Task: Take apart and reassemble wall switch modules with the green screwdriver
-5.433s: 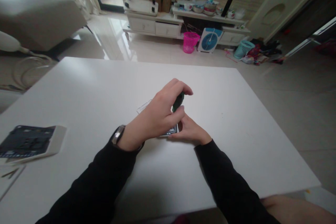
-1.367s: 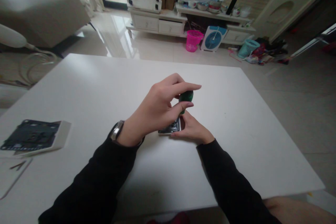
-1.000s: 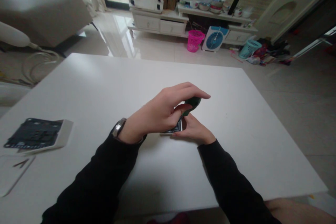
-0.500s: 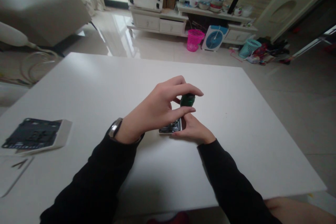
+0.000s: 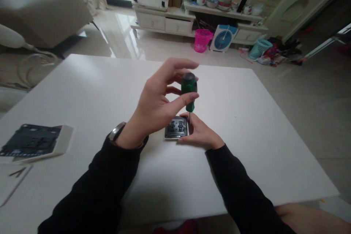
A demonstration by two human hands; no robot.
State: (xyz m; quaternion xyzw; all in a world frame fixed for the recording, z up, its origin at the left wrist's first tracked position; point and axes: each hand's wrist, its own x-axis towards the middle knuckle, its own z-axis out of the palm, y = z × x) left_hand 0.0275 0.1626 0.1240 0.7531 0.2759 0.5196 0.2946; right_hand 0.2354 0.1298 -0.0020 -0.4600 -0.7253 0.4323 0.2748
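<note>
A green-handled screwdriver (image 5: 189, 87) is pinched between the thumb and fingers of my left hand (image 5: 161, 98). Its shaft points down, with the tip near the fingers of my other hand. Below it a square wall-switch panel (image 5: 176, 127), black inside with a white rim, lies on the table. My right hand (image 5: 201, 131) grips the panel's right side, thumb at the near edge and fingers at the far edge. Part of the panel's left edge is close beneath my left hand.
At the left of the white table (image 5: 260, 146) lies another black-backed panel with a white casing (image 5: 34, 140). Two screws (image 5: 17, 172) rest on a white plate (image 5: 9, 186) nearer me. Beyond the table stand a pink basket (image 5: 202, 40) and a blue fan (image 5: 223, 38).
My left hand has lifted the screwdriver up and slightly left, away from the panel, so its shaft now shows. My right hand stays on the panel.
</note>
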